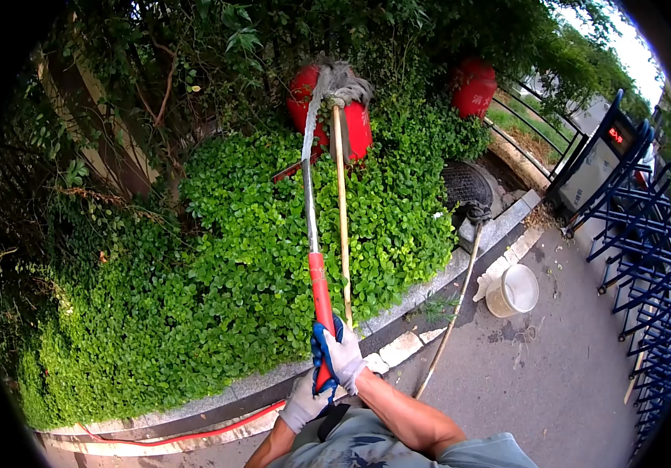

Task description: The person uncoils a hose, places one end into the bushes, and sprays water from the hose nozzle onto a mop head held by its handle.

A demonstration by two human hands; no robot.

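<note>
Both of my gloved hands are closed around the red grip of a hose wand (pixel 320 288) with a metal tube. My right hand (pixel 343 355) sits higher on the grip, and my left hand (pixel 304 402) is wrapped round its lower end, partly hidden. A stream of water (pixel 311 129) runs from the tube's tip up to a grey mop head (pixel 341 84). That mop head rests on a red barrel (pixel 359 131) in the bushes. Its wooden handle (pixel 342 210) slopes down beside the wand towards my right hand.
A second mop (pixel 461 292) leans on the stone kerb (pixel 429 290). A whitish bucket (pixel 511 291) stands on the pavement. Blue folding barriers (pixel 647 273) line the right. A red hose (pixel 187 435) runs along the kerb at lower left. Another red barrel (pixel 473 87) stands farther back.
</note>
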